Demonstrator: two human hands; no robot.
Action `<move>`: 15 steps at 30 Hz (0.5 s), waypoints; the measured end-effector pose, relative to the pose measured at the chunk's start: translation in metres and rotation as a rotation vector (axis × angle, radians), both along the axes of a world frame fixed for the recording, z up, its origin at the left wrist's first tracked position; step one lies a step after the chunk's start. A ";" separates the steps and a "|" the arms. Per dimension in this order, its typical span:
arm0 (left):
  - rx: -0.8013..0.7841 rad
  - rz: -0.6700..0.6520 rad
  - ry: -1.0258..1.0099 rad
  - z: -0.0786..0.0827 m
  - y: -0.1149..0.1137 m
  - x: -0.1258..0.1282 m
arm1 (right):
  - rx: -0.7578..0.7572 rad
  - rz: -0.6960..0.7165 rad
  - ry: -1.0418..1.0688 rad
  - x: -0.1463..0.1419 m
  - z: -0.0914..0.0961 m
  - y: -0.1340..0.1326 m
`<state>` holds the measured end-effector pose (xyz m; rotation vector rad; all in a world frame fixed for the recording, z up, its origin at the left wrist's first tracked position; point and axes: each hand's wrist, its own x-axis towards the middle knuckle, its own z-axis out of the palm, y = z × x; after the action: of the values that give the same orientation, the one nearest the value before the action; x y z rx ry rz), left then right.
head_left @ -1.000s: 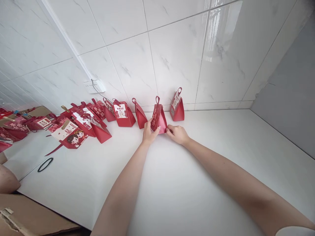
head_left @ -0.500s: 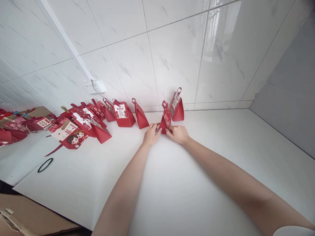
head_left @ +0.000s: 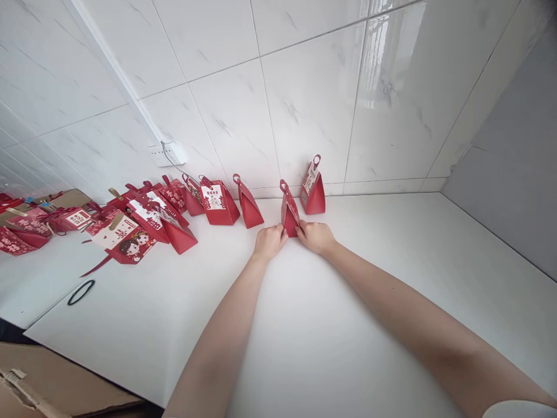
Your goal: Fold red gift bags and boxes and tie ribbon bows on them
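A red gift box (head_left: 290, 217) with a ribbon loop on top stands upright on the white table (head_left: 296, 325), between my two hands. My left hand (head_left: 269, 241) grips its lower left corner with curled fingers. At the lower right corner my right hand (head_left: 317, 236) pinches the box, thumb towards me. Just behind and to the right, close to the wall, stands a red box with a white label (head_left: 314, 194). A narrow red box (head_left: 249, 206) stands to the left, apart from my left hand.
Several more red boxes (head_left: 220, 203) crowd the left side, some leaning or lying over. A black ring (head_left: 80, 292) lies near the table seam. A tiled wall (head_left: 313, 104) with a socket (head_left: 167, 154) bounds the back. Cardboard (head_left: 56, 383) sits below at left.
The box between my hands has turned so its narrow side faces me more, and its loop has shifted left. My left fingers have curled in closer around its corner.
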<state>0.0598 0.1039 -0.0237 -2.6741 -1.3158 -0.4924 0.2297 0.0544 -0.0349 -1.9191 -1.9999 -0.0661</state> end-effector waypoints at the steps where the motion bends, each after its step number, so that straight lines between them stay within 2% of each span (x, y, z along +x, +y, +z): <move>1: -0.001 0.013 0.006 0.000 0.000 0.000 | -0.007 0.010 -0.005 0.001 0.000 0.000; 10: -0.056 0.130 0.046 -0.007 0.000 0.006 | -0.032 0.053 -0.025 0.003 0.000 0.002; 15: -0.093 0.101 0.019 -0.006 0.000 0.004 | -0.038 0.053 -0.031 0.002 -0.002 0.003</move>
<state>0.0637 0.1037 -0.0300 -2.6605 -1.4954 -0.4027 0.2321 0.0578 -0.0372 -1.8975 -2.0859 -0.0445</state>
